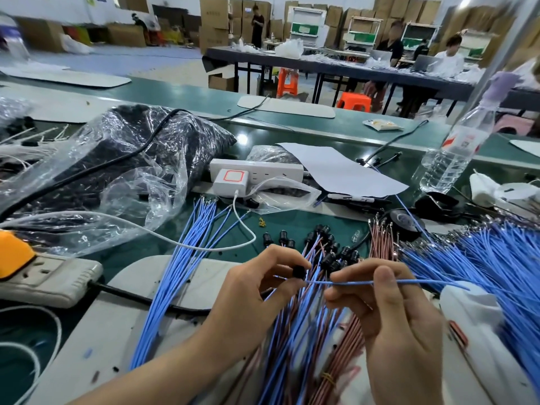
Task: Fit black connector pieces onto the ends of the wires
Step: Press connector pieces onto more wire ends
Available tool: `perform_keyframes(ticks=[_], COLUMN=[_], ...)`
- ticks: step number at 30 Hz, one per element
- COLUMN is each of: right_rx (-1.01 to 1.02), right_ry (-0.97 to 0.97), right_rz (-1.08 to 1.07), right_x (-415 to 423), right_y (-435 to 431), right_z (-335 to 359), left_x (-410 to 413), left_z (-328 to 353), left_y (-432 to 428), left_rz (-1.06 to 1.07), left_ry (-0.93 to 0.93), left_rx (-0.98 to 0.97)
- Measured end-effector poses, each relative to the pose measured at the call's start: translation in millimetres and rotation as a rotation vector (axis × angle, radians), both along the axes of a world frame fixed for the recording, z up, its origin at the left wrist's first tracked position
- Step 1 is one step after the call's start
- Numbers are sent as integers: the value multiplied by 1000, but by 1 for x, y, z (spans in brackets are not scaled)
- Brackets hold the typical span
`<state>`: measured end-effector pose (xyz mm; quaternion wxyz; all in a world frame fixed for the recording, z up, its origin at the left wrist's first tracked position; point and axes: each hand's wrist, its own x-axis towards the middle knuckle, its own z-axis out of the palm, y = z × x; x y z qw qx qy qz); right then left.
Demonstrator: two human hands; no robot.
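Fingertips (302, 263) of left hand (257, 290) pinched on a small black connector (298, 272), forefinger on top and thumb below, other fingers curled under. Right hand (391, 314) just beside, thumb and forefinger nipping a single blue wire (415, 283), held roughly level and running off to the right. Left end of that wire reaching across to the connector, touching it or passing just under it; whether seated inside, cannot tell. Both hands above a spread of wires on a pale mat (140, 287) on the green table (187, 92).

Beneath the hands, a fan of capped wires (330, 249), blue and pinkish, black pieces clustered at the far ends. To the left, a loose bundle of bare blue wires (187, 258), a white cable (175, 238) lying across it. To the right, a big heap of blue wires (491, 258); between that heap and the capped ones, a bunch of pinkish wires (380, 238). Further back on the left, a clear plastic bag (117, 159) full of dark pieces, a black cord draped over it. Behind the wires, a white power strip (263, 168) with a charger (231, 182) plugged in, a sheet of paper (342, 171), a marker pen (350, 198) at its near edge. Water bottle (455, 150) upright at far right. Near left, a grubby beige power strip (49, 279) with a yellow plug (14, 252). People at another table in the background, blurred
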<state>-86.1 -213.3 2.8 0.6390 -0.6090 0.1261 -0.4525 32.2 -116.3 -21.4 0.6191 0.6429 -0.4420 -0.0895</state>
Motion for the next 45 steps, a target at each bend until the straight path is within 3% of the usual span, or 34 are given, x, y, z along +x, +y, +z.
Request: perform_keyframes(ticks=[11, 16, 17, 20, 22, 25, 30, 40, 45], right_rx=[-34, -333, -319, -16, 33, -104, -575, -531, -529], right_ry=[107, 207, 223, 228, 231, 138, -193, -28, -101], right_rz=[-32, -68, -38, 80, 83, 19, -190, -112, -156], right_x=[0, 1, 2, 5, 4, 5, 3, 9, 6], right_y=[-7, -4, -3, -3, -6, -8, -4, 14, 10], right_z=[-9, -14, -16, -16, -13, 3, 40, -6, -8], left_x=[1, 3, 4, 4, 4, 6, 6, 4, 4], left_z=[0, -2, -3, -2, -1, 0, 1, 3, 2], left_y=[0, 0, 0, 1, 1, 1, 5, 8, 7], left_rz=[-23, -55, -57, -75, -60, -9, -6, -47, -45], left_ry=[52, 79, 78, 123, 127, 78, 72, 32, 9], left_rx=[-62, -74, -74, -82, -92, -98, -82, -47, -63])
